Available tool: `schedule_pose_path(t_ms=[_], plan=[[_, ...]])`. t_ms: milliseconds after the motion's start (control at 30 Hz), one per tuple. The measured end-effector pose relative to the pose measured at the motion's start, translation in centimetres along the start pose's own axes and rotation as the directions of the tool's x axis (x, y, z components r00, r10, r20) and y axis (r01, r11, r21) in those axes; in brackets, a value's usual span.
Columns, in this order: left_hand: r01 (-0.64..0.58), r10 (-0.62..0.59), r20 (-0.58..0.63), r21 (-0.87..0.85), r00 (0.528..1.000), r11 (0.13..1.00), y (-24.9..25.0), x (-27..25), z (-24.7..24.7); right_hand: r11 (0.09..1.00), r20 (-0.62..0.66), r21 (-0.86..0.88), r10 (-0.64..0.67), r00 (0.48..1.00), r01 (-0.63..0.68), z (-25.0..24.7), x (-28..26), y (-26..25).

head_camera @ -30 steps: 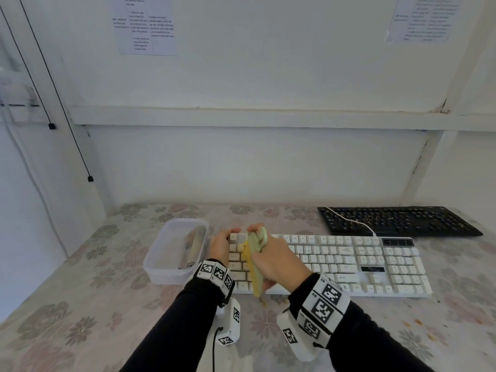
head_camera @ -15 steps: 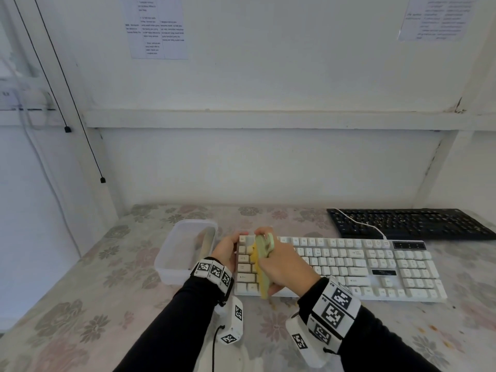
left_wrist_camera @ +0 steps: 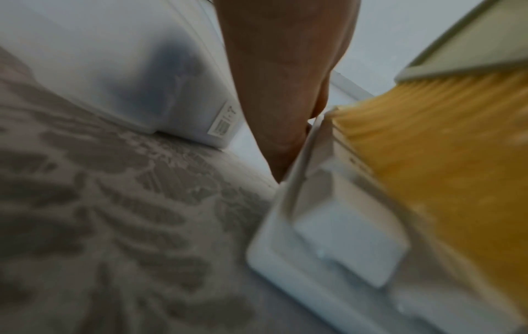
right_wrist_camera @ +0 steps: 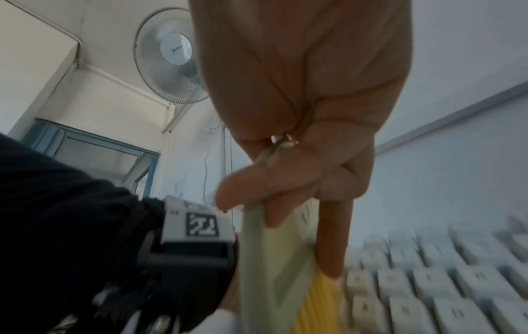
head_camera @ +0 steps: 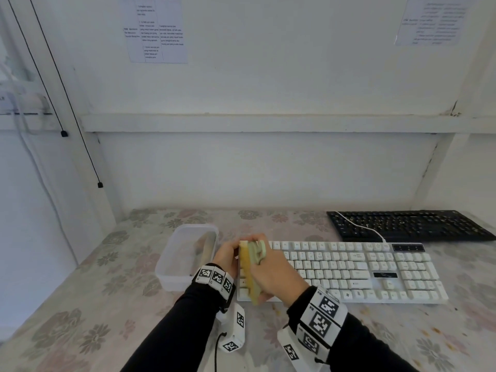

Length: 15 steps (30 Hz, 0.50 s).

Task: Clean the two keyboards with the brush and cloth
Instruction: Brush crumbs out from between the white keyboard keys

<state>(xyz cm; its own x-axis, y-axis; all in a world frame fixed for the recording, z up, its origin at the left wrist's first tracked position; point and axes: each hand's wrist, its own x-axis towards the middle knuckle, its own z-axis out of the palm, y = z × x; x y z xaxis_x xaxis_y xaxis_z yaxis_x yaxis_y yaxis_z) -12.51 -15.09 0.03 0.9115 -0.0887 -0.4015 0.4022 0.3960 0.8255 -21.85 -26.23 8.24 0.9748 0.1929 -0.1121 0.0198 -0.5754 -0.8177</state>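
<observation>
The person's right hand (head_camera: pixel 271 275) is wrapped around a pale green brush (head_camera: pixel 253 267), its yellow bristles pressed onto the left end of the white keyboard (head_camera: pixel 349 269). In the right wrist view the fingers (right_wrist_camera: pixel 331 237) curl over the brush's back, one lying straight down along it toward the bristles. The left hand (head_camera: pixel 226 257) rests against the keyboard's left edge, steadying it; how its fingers lie is hidden behind the brush, so I cannot tell whether it grasps the edge or only pushes on it.

Just left of that hand stands a translucent plastic tub (head_camera: pixel 185 253) on the flowered tablecloth (head_camera: pixel 80 304), close enough to crowd the left wrist. Something pale lies inside it, too blurred to name. The black keyboard (head_camera: pixel 410 225) lies farther back on the right, well apart from the hands, and the white keyboard's thin cable (head_camera: pixel 359 226) trails across its near left corner. Two printed sheets (head_camera: pixel 155 28) hang on the white wall, and a wall fan (right_wrist_camera: pixel 171 54) shows in the right wrist view.
</observation>
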Motion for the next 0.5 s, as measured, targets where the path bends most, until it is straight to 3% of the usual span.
schedule_pose_path(t_ms=[100, 267, 400, 500], plan=[[0.003, -0.003, -0.022, -0.013, 1.0, 1.0, 0.0, -0.1, 0.2, 1.0, -0.023, 0.009, 0.018, 1.0, -0.018, -0.8, 0.3, -0.5], [-0.017, 0.017, -0.018, 0.006, 1.0, 1.0, -0.2, -0.6, 0.5, 0.984, -0.14, 0.04, -0.168, 0.976, 0.175, 0.3, 0.8, -0.1], [0.025, -0.023, -0.069, 0.02, 0.997, 0.999, 0.2, -1.0, 0.7, 0.985, -0.033, -0.012, -0.17, 0.985, 0.17, 0.5, -0.2, 1.1], [0.03, -0.029, -0.073, 0.022, 0.997, 0.999, 0.3, -0.8, 0.8, 0.995, 0.069, -0.033, -0.091, 0.993, 0.093, -0.4, -1.6, 1.3]])
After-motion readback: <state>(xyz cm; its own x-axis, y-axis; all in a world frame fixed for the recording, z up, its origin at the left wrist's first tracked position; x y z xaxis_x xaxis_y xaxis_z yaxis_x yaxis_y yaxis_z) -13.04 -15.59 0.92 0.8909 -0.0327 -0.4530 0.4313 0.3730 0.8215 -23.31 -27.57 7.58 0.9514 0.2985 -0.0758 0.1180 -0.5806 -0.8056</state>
